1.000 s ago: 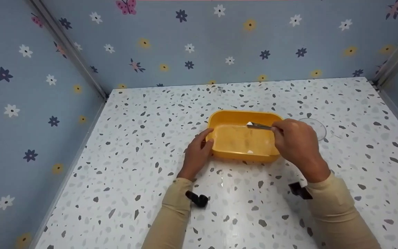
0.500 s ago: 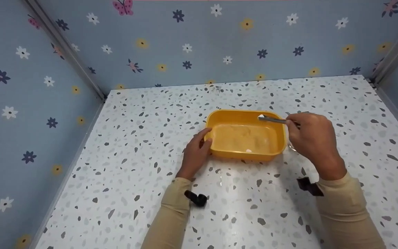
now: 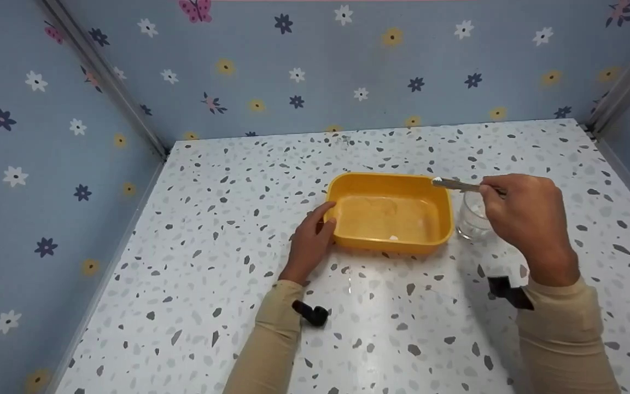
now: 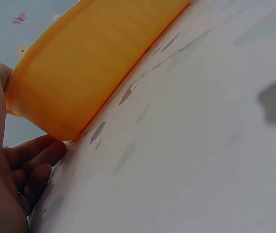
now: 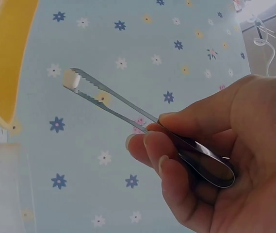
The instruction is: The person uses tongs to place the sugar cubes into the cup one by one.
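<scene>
My right hand (image 3: pixel 528 219) pinches metal tweezers (image 5: pixel 123 104) between thumb and fingers. Their serrated tips hold a small white cube (image 5: pixel 71 78). In the head view the tweezers hang above the right end of a yellow plastic tub (image 3: pixel 386 245), with a clear glass (image 3: pixel 469 229) partly hidden by the hand. Another small white piece (image 3: pixel 394 238) lies in the tub by its near wall. My left hand (image 3: pixel 309 246) holds the tub's left end, thumb and a finger at the rim. The left wrist view shows its other fingers (image 4: pixel 40 153) curled low beside the tub's outer wall.
The white speckled tabletop (image 3: pixel 227 246) runs back to a flower-patterned wall panel (image 3: pixel 337 60). A second panel (image 3: pixel 47 208) borders the left side, and part of another stands at the right. Each wrist carries a small black camera mount (image 3: pixel 312 313).
My right hand has moved right with the tweezers and white cube, from over the tub's middle to its right rim, near the glass. The left hand and tub stay put.
</scene>
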A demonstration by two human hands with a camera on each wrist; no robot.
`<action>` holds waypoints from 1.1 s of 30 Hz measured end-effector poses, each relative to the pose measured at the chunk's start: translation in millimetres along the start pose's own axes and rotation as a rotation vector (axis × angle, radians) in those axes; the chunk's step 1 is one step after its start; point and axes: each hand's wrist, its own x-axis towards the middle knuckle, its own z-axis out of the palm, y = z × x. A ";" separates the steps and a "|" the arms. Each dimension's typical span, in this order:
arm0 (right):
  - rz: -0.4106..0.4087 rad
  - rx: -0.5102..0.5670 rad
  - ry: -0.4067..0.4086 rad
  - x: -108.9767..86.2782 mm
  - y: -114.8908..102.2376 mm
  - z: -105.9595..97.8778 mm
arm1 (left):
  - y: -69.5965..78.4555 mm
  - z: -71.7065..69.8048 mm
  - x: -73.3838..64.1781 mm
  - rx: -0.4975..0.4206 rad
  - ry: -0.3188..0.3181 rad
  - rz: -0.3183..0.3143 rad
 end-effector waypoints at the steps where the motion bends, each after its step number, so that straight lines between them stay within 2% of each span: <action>1: 0.004 -0.001 -0.001 -0.1 1.0 -1.8 | 0.1 -0.2 -0.3 0.000 0.000 -0.003; 11: 0.049 -0.015 0.015 -2.8 14.5 -18.0 | -0.2 0.5 -0.4 0.003 -0.002 0.000; 15: 0.075 -0.029 -0.007 -4.2 20.5 -25.5 | -1.0 0.2 -0.4 -0.010 -0.004 -0.012; 21: 0.133 -0.073 -0.045 -5.0 23.8 -34.0 | -2.5 -0.5 -0.2 0.004 0.011 0.010; 29: 0.142 -0.105 -0.037 -4.0 30.4 -37.2 | -1.5 -0.1 -0.1 0.018 0.016 -0.006; 33: 0.158 -0.113 -0.071 -3.2 34.1 -36.8 | 1.5 -0.2 -0.6 0.021 0.012 -0.015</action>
